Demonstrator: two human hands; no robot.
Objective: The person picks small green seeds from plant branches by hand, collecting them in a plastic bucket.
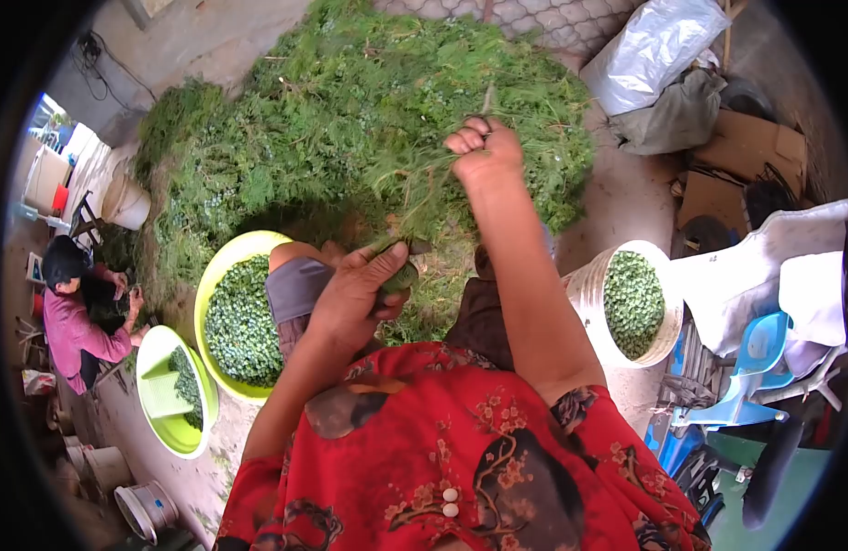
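My right hand (486, 150) is stretched forward, closed in a fist around feathery green sprigs (410, 174) over a big heap of cut green branches (350, 101). Small bluish-green cones or berries dot the heap. Closer to my body, my left hand (358, 292) is closed, thumb on top, round a small green bunch (401, 278) whose exact parts I cannot make out. Left of it stands a yellow-green basin (210, 253) full of the picked green cones or berries. To the right, a white bucket (587, 292) holds more of them.
Another person (82, 317) crouches at the left, hands together, by a smaller green-and-white basin (201, 432). At the right are a silvery sack (658, 55), cardboard (759, 151) and a light-blue plastic seat (764, 344). Several buckets (146, 510) stand at the lower left.
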